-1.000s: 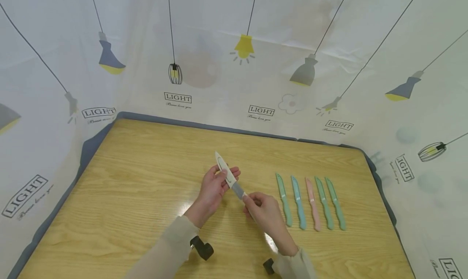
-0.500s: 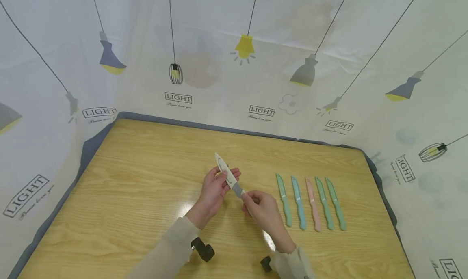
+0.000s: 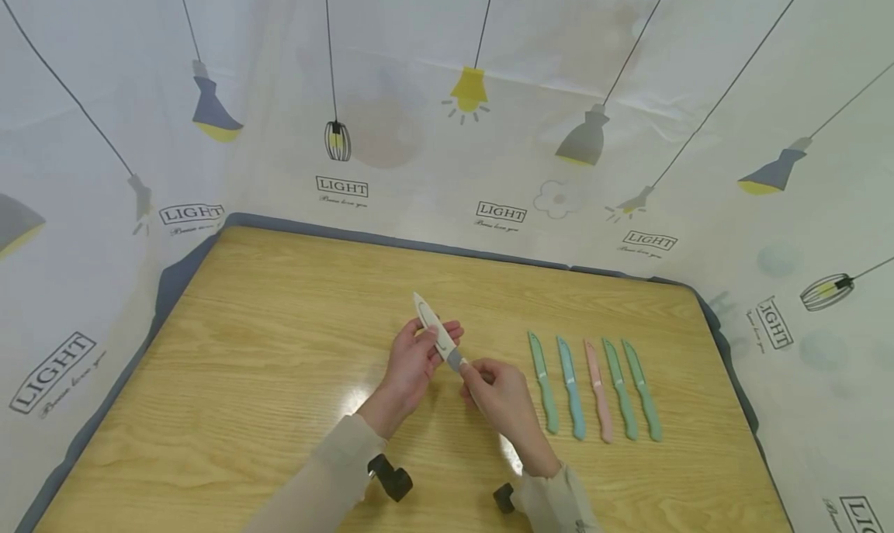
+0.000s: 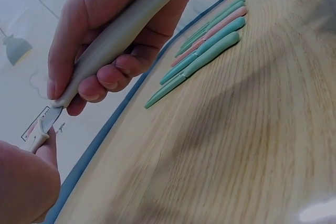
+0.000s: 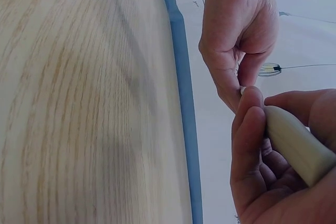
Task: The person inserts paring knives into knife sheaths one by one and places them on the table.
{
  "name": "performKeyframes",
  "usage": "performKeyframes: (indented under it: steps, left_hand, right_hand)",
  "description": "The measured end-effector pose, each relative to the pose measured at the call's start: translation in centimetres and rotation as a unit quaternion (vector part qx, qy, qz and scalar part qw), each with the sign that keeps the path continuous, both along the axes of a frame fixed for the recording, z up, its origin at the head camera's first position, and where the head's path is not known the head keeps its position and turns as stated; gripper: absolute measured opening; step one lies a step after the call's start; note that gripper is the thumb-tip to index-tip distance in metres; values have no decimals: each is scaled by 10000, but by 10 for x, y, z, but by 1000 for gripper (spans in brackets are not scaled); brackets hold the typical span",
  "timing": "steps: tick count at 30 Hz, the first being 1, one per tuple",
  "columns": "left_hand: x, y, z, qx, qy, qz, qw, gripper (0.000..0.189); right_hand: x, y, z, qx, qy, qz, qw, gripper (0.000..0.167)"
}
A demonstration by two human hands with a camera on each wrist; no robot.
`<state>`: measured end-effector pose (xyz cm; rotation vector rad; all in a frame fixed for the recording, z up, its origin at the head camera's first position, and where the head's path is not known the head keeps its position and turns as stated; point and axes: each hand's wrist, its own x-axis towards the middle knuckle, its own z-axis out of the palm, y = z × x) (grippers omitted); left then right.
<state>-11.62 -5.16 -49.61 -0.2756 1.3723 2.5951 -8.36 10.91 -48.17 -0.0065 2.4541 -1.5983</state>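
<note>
My left hand pinches a cream knife sheath over the middle of the table, thumb on top and fingers beneath. A paring knife's grey blade runs into the mouth of that sheath, with only a short stretch of it bare. Its cream handle is gripped by my right hand, fingers wrapped round it in the left wrist view. The right wrist view shows the handle's butt end sticking out of the palm.
To the right, several knives lie in a row on the wooden table: a green knife, a blue knife, a pink knife and more green ones. A printed white curtain surrounds the table's back and sides.
My right hand has moved slightly up and left toward the left hand. Less of the blade shows between handle and sheath. The knives in the row have not moved.
</note>
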Motion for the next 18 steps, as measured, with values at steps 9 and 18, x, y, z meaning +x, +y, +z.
performKeyframes:
  steps: [9, 18]
  left_hand:
    - [2, 3, -1, -34, 62, -89, 9999, 39]
    - [2, 8, -2, -15, 34, -99, 9999, 38]
  right_hand:
    - [-4, -2, -1, -108, -52, -59, 9999, 31]
    - [-7, -3, -4, -242, -105, -150, 9995, 30]
